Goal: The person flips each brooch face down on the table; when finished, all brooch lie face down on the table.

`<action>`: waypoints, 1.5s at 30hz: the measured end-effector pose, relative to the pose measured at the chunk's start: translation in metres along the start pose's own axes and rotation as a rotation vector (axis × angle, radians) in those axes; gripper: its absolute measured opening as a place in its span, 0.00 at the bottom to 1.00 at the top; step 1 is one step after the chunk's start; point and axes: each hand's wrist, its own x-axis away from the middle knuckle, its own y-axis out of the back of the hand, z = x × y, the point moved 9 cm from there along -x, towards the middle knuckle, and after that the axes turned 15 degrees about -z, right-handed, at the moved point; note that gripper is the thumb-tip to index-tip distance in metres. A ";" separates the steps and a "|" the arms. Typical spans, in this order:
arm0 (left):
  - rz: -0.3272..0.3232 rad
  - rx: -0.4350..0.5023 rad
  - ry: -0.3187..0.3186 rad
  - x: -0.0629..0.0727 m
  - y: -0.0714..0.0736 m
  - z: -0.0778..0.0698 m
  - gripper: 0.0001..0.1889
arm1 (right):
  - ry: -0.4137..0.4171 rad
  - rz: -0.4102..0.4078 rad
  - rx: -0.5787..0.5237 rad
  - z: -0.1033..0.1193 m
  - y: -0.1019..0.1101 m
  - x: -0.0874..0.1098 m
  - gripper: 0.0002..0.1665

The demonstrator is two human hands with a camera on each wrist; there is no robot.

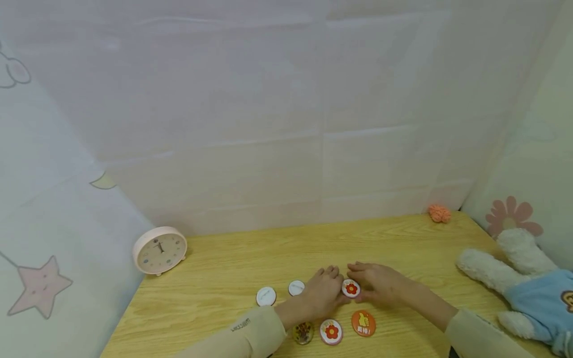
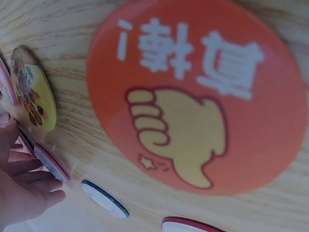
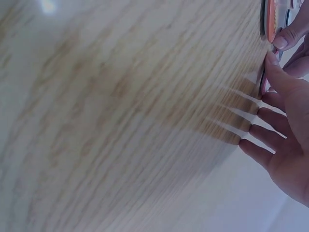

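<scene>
- On the wooden table (image 1: 215, 258) we see a round clock (image 1: 160, 250) at the left, a coral tuft (image 1: 439, 214) at the back right and a plush toy (image 1: 532, 298) at the right edge.
- Nearer the hands lie two white-backed badges, one (image 1: 266, 297) beside the other (image 1: 296, 287), then a yellow patterned badge (image 1: 303, 333), a second flower badge (image 1: 331, 331) and an orange thumbs-up badge (image 1: 363, 323).
- Between the hands we find the red-flower badge (image 1: 351, 288), face visible; the left hand (image 1: 322, 293) and right hand (image 1: 380, 282) each pinch its edge with thumb and forefinger, the right's other fingers extended.
- The left hand and sleeve (image 1: 250, 333) block our view beneath; the toy is cut off.
- We cannot tell whether the large orange badge (image 2: 193, 101) in the left wrist view is the thumbs-up one above.
</scene>
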 end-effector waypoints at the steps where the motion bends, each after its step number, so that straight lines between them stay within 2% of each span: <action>1: -0.005 -0.002 -0.007 -0.001 0.000 -0.001 0.28 | 0.006 -0.009 0.000 0.000 0.000 0.000 0.37; 9: -0.008 -0.017 -0.017 -0.003 0.000 -0.005 0.29 | 0.054 -0.106 -0.028 0.001 0.005 0.000 0.32; 14: -0.016 -0.032 -0.019 -0.004 0.001 -0.006 0.28 | 0.028 -0.104 -0.028 -0.002 0.003 0.000 0.32; 21: -0.068 -0.066 -0.053 -0.005 0.003 -0.010 0.28 | 0.040 -0.110 -0.031 -0.002 0.004 -0.001 0.32; 29: -0.031 -0.030 0.011 -0.005 -0.002 -0.006 0.29 | 0.022 -0.099 -0.108 -0.001 0.003 0.000 0.31; 36: -0.046 -0.047 -0.031 -0.006 -0.002 -0.007 0.29 | 0.027 -0.098 -0.123 -0.001 0.003 -0.001 0.32; 45: -0.051 -0.030 -0.042 -0.007 0.000 -0.008 0.28 | 0.014 -0.096 -0.120 -0.002 0.002 0.000 0.33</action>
